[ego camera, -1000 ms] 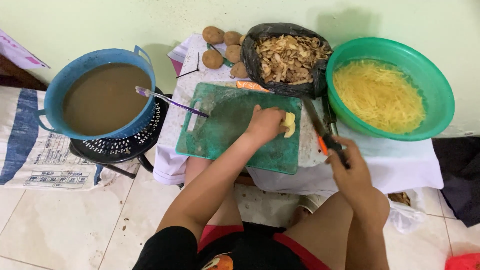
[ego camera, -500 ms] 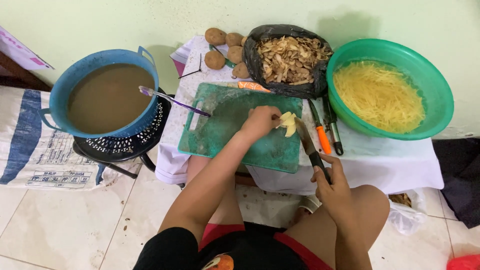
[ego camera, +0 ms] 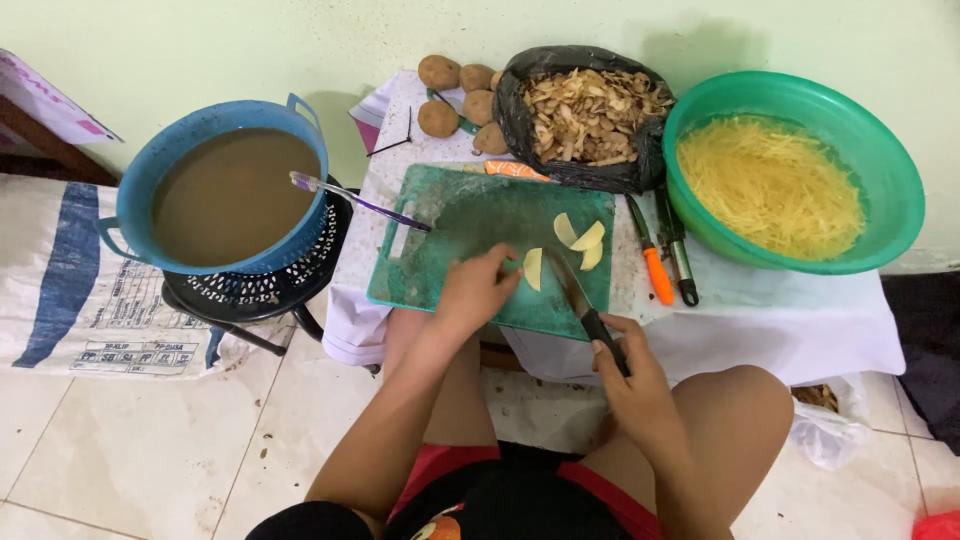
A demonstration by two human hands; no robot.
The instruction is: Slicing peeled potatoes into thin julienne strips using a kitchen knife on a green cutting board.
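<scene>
My left hand (ego camera: 476, 290) rests on the green cutting board (ego camera: 455, 230), fingers pinching a pale potato slice (ego camera: 533, 268) near the board's front edge. My right hand (ego camera: 628, 370) grips the black handle of a knife (ego camera: 575, 293); its blade lies just right of that slice. Two more potato slices (ego camera: 580, 235) lie apart further back on the board. The board sits on a low table covered with a white cloth (ego camera: 780, 320).
A green bowl of shredded potato (ego camera: 790, 170) stands at right, a black bag of peelings (ego camera: 590, 115) behind the board, whole potatoes (ego camera: 455, 90) at back. An orange-handled tool (ego camera: 650, 262) and a peeler (ego camera: 678, 255) lie beside the board. A blue basin of brown water (ego camera: 230, 195) sits left.
My left hand drew back toward the board's front edge with one slice, leaving two slices behind. My right hand picked up the knife from the right and brought it to that slice.
</scene>
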